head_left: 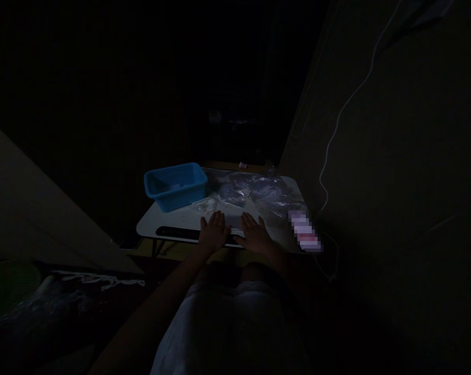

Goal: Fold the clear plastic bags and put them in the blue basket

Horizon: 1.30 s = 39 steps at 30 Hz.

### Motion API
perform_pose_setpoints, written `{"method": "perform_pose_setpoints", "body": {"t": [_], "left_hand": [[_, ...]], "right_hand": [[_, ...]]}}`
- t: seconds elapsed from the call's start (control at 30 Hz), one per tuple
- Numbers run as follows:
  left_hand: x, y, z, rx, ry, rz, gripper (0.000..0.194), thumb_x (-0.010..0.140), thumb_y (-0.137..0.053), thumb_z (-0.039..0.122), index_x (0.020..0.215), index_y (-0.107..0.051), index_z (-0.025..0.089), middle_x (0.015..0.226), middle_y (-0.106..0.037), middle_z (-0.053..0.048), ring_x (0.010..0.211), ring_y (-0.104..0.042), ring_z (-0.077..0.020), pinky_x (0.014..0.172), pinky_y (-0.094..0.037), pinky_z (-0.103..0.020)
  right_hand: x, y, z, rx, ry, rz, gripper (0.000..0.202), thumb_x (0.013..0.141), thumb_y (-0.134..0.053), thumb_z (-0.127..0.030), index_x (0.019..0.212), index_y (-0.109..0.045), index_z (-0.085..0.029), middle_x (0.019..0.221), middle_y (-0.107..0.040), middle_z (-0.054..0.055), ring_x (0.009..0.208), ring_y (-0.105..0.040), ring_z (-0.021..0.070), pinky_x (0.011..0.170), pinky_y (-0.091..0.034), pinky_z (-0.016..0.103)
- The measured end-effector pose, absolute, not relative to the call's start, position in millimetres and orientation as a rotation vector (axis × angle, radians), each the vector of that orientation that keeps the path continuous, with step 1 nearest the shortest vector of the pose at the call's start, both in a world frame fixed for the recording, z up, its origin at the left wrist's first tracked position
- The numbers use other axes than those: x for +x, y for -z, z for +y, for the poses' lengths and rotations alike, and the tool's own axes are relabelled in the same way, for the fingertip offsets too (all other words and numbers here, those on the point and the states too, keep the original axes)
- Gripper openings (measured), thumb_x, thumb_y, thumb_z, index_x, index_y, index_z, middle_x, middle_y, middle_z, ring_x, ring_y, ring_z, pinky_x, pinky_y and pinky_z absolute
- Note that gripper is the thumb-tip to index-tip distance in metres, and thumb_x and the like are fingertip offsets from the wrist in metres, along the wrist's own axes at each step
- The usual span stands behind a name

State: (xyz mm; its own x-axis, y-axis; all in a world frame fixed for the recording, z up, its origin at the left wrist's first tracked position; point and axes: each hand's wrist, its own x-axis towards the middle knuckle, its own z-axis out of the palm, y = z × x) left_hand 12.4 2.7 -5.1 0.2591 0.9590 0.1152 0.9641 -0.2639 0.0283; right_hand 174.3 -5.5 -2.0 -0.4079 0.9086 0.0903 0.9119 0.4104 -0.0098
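In dim light, my left hand (pixel 214 232) lies palm down near the front edge of a small white table (pixel 149 221), beside a long dark slot. My right hand (pixel 254 233) rests flat to its right, fingers pointing forward. Between and just beyond the fingertips is a clear plastic piece (pixel 232 222), its outline hard to make out. Small pale items in clear wrapping (pixel 207 205) lie beyond my left hand. Crumpled clear plastic bags (pixel 268 192) cover the table's back right part.
A blue basin (pixel 180 192) stands at the table's back left. A pixelated flat object (pixel 305 232) lies at the right edge. A white cable (pixel 336 122) hangs along the right wall. At lower left is a green basket (pixel 12 286) beside clear plastic (pixel 48 307).
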Motion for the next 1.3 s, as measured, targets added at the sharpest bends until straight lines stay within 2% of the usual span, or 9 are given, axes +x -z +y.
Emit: {"method": "perform_pose_setpoints", "body": {"t": [0.13, 0.23, 0.37, 0.43, 0.53, 0.67, 0.87, 1.13, 1.3], "left_hand": [[11, 3, 6, -2.503, 0.188, -1.877, 0.051, 0.087, -0.017, 0.034, 0.134, -0.023, 0.013, 0.141, -0.021, -0.013, 0.130, -0.018, -0.0235, 0.098, -0.017, -0.055], [5, -2, 10, -2.583, 0.274, -1.852, 0.051, 0.085, -0.025, 0.029, 0.134, -0.022, 0.017, 0.141, -0.022, -0.011, 0.129, -0.021, -0.0218, 0.098, -0.021, -0.052], [-8, -7, 12, -2.563, 0.515, -1.894, 0.050, 0.080, -0.034, 0.019, 0.129, -0.033, 0.015, 0.134, -0.037, -0.010, 0.122, -0.035, -0.0182, 0.097, -0.031, -0.037], [-14, -7, 10, -2.552, 0.588, -1.873, 0.044, 0.079, -0.033, 0.018, 0.122, -0.043, 0.015, 0.128, -0.045, -0.008, 0.117, -0.041, -0.0171, 0.096, -0.032, -0.033], [-15, -6, 5, -2.584, 0.579, -1.818, 0.039, 0.079, -0.034, 0.018, 0.113, -0.051, 0.016, 0.122, -0.051, -0.007, 0.115, -0.043, -0.0177, 0.096, -0.032, -0.034], [-8, -3, 3, -2.650, 0.533, -1.771, 0.036, 0.078, -0.035, 0.016, 0.108, -0.054, 0.018, 0.117, -0.055, -0.006, 0.113, -0.045, -0.0173, 0.096, -0.032, -0.035], [-4, 0, 8, -2.648, 0.566, -1.806, 0.040, 0.076, -0.035, 0.014, 0.113, -0.051, 0.015, 0.119, -0.054, -0.008, 0.113, -0.045, -0.0176, 0.095, -0.032, -0.035], [-2, 0, 11, -2.657, 0.552, -1.845, 0.044, 0.076, -0.036, 0.013, 0.118, -0.047, 0.013, 0.123, -0.051, -0.008, 0.115, -0.044, -0.0163, 0.097, -0.030, -0.034], [-1, 0, 12, -2.658, 0.587, -1.761, 0.041, 0.075, -0.039, 0.013, 0.114, -0.051, 0.013, 0.115, -0.056, -0.008, 0.108, -0.049, -0.0188, 0.094, -0.033, -0.035]], "right_hand": [[174, 1, -5, -1.649, 0.062, -2.566, 0.071, 0.081, -0.026, -0.055, 0.134, -0.023, -0.009, 0.142, -0.019, 0.013, 0.131, -0.009, 0.0223, 0.102, -0.008, 0.047], [174, 3, -4, -1.636, 0.047, -2.564, 0.071, 0.081, -0.025, -0.056, 0.134, -0.022, -0.008, 0.142, -0.018, 0.013, 0.131, -0.009, 0.0222, 0.102, -0.008, 0.048], [175, 6, -3, -1.634, 0.050, -2.554, 0.071, 0.081, -0.025, -0.056, 0.135, -0.021, -0.009, 0.142, -0.019, 0.013, 0.131, -0.009, 0.0223, 0.102, -0.007, 0.047], [175, 6, -3, -1.637, 0.043, -2.559, 0.072, 0.080, -0.025, -0.056, 0.135, -0.021, -0.009, 0.142, -0.019, 0.013, 0.131, -0.009, 0.0225, 0.102, -0.008, 0.047], [175, 4, -3, -1.635, 0.022, -2.566, 0.072, 0.080, -0.026, -0.056, 0.135, -0.020, -0.009, 0.142, -0.018, 0.013, 0.131, -0.009, 0.0222, 0.102, -0.008, 0.046], [175, 4, -4, -1.627, 0.015, -2.541, 0.073, 0.080, -0.026, -0.055, 0.136, -0.017, -0.009, 0.142, -0.018, 0.012, 0.131, -0.009, 0.0213, 0.102, -0.008, 0.045], [174, 4, -4, -1.626, -0.015, -2.522, 0.075, 0.080, -0.027, -0.055, 0.136, -0.013, -0.008, 0.142, -0.018, 0.013, 0.131, -0.010, 0.0209, 0.103, -0.008, 0.045], [174, 1, -4, -1.634, -0.015, -2.550, 0.072, 0.080, -0.029, -0.055, 0.136, -0.018, -0.011, 0.142, -0.018, 0.011, 0.131, -0.008, 0.0219, 0.102, -0.008, 0.045], [175, 0, -5, -1.616, 0.002, -2.577, 0.069, 0.080, -0.031, -0.056, 0.137, -0.012, -0.023, 0.143, -0.017, 0.009, 0.131, -0.010, 0.0237, 0.101, -0.010, 0.048]]}}
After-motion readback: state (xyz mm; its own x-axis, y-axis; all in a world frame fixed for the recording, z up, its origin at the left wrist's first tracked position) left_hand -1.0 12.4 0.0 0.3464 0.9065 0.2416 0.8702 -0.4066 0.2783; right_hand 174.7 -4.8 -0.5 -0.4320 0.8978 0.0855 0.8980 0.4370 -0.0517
